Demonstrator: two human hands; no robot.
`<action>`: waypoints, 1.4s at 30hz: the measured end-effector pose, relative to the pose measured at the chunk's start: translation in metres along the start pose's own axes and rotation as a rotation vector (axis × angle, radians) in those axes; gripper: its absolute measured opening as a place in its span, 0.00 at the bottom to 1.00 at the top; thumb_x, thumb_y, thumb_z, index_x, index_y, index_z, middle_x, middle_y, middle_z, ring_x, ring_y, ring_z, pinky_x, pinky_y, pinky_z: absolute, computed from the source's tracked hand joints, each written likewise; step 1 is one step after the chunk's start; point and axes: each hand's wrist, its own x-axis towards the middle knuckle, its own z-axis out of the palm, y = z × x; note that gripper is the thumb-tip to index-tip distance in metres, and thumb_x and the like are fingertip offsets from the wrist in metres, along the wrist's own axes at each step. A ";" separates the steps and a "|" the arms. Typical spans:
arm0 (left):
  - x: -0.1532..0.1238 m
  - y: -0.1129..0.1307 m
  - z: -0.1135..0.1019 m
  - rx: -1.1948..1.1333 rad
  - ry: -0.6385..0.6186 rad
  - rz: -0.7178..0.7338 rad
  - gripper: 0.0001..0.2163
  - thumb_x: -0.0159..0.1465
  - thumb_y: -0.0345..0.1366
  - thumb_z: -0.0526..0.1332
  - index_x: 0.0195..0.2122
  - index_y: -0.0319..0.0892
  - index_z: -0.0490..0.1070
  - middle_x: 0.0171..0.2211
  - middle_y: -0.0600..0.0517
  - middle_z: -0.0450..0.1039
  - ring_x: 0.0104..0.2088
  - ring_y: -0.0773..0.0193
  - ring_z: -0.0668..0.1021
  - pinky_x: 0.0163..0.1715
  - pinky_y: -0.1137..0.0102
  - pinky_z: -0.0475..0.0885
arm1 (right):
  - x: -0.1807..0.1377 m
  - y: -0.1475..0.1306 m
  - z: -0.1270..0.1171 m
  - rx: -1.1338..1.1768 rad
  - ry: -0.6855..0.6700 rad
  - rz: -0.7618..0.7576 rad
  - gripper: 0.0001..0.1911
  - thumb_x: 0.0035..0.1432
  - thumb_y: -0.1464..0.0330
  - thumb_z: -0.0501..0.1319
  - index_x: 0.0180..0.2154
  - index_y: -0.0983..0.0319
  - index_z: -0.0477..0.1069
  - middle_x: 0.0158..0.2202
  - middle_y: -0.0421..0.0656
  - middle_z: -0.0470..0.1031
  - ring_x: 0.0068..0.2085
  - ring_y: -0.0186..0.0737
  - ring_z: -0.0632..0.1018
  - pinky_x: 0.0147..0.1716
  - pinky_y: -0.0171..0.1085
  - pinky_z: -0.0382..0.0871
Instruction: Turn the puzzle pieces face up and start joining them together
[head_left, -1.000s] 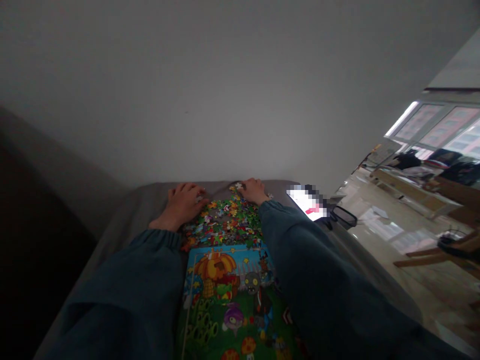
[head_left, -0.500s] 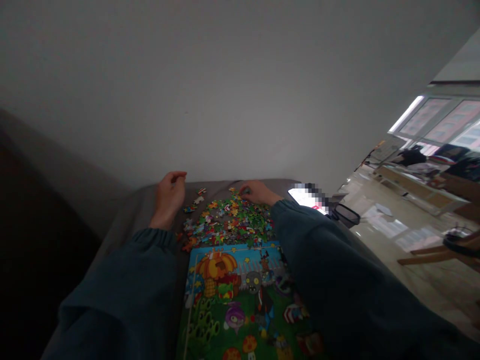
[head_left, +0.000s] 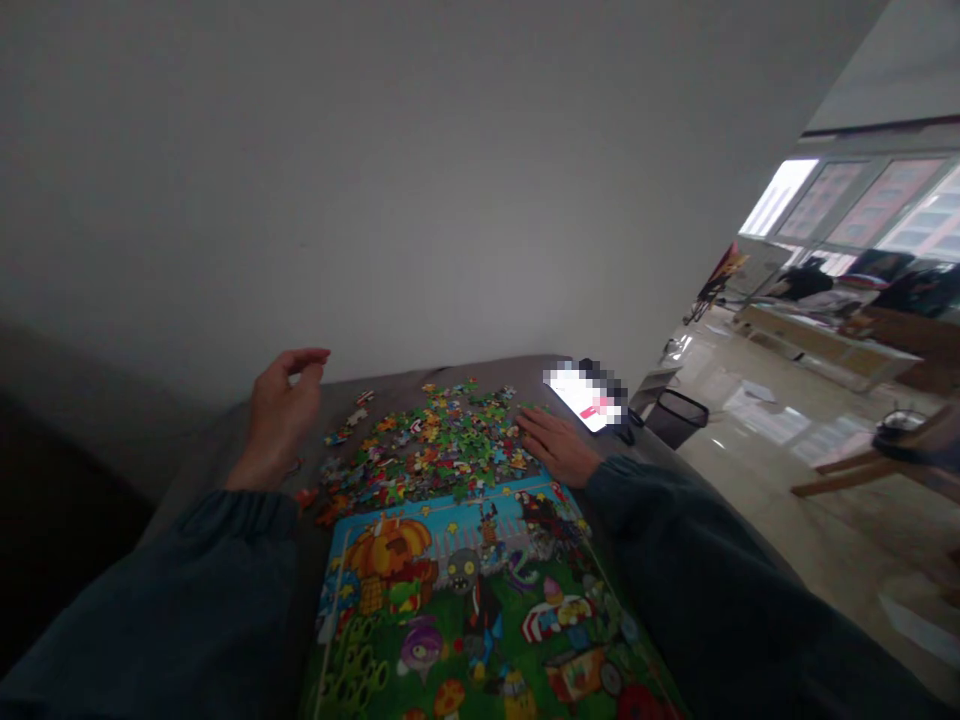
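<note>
Left hand [head_left: 283, 420] is up off the grey surface [head_left: 510, 368], left of the puzzle pieces [head_left: 442, 440] and in front of the pale wall [head_left: 420, 200]. Fingers bent, thumb and fingertips close, narrow gap at most; cannot tell if a piece is pinched there. Nearest items: a few stray pieces just right of it, incl. a whitish one [head_left: 358, 417], set a little apart from the main heap. An orange-red piece [head_left: 306, 497] lies near the left cuff [head_left: 251, 512].

Right hand [head_left: 556, 443] is palm down at the right edge of the heap, fingers stretched out and lying together, tips at the outermost pieces. Underside hidden, so cannot tell if anything is under the palm.

Pieces: loose, mixed colours, lots of green and orange, spread between the two hands, beyond the top edge of the picture board [head_left: 450, 640]. Board lies flat, nearest the person, between the dark blue-green sleeves; shows a pumpkin, a grey zombie, a purple round figure, mushrooms, blue strip on top. Lower part is dim.

Phone [head_left: 579, 395] with lit screen, partly pixelated, sits beyond the right hand, on the same surface. Off to the right, lower down: shiny floor [head_left: 757, 480], wooden legs [head_left: 847, 475]; windows [head_left: 840, 200] further back.
</note>
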 end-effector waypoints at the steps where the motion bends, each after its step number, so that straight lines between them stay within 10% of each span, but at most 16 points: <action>1: -0.004 0.012 -0.001 0.015 -0.031 0.033 0.15 0.65 0.36 0.51 0.49 0.38 0.70 0.48 0.49 0.73 0.47 0.59 0.74 0.50 0.62 0.67 | 0.000 0.001 0.004 -0.010 -0.021 0.006 0.28 0.68 0.56 0.43 0.63 0.63 0.59 0.66 0.50 0.55 0.67 0.49 0.55 0.63 0.53 0.51; 12: -0.101 0.062 0.015 0.227 -0.659 0.334 0.11 0.64 0.40 0.54 0.39 0.46 0.75 0.39 0.52 0.78 0.42 0.57 0.77 0.46 0.63 0.70 | 0.001 -0.003 -0.012 0.099 0.071 -0.027 0.31 0.69 0.55 0.42 0.68 0.58 0.43 0.70 0.44 0.38 0.69 0.44 0.42 0.65 0.50 0.46; 20: -0.190 0.081 0.003 0.384 -1.049 0.371 0.11 0.68 0.32 0.50 0.42 0.47 0.71 0.41 0.53 0.76 0.42 0.59 0.77 0.44 0.63 0.70 | 0.001 0.003 0.002 0.009 -0.101 -0.167 0.27 0.69 0.56 0.42 0.65 0.56 0.54 0.68 0.44 0.51 0.68 0.45 0.51 0.65 0.50 0.48; 30: -0.161 0.057 -0.003 0.687 -0.778 0.339 0.14 0.67 0.36 0.53 0.52 0.46 0.70 0.53 0.47 0.70 0.53 0.49 0.71 0.52 0.52 0.65 | 0.013 0.013 0.004 0.030 -0.046 -0.168 0.24 0.69 0.58 0.44 0.61 0.58 0.62 0.64 0.46 0.61 0.65 0.44 0.60 0.62 0.49 0.54; 42: -0.158 0.047 0.006 0.656 -0.780 0.370 0.14 0.68 0.41 0.50 0.46 0.40 0.69 0.45 0.44 0.73 0.47 0.52 0.73 0.49 0.57 0.66 | 0.019 0.019 -0.024 0.185 0.098 -0.131 0.26 0.69 0.58 0.41 0.61 0.59 0.62 0.56 0.48 0.71 0.57 0.46 0.69 0.58 0.50 0.60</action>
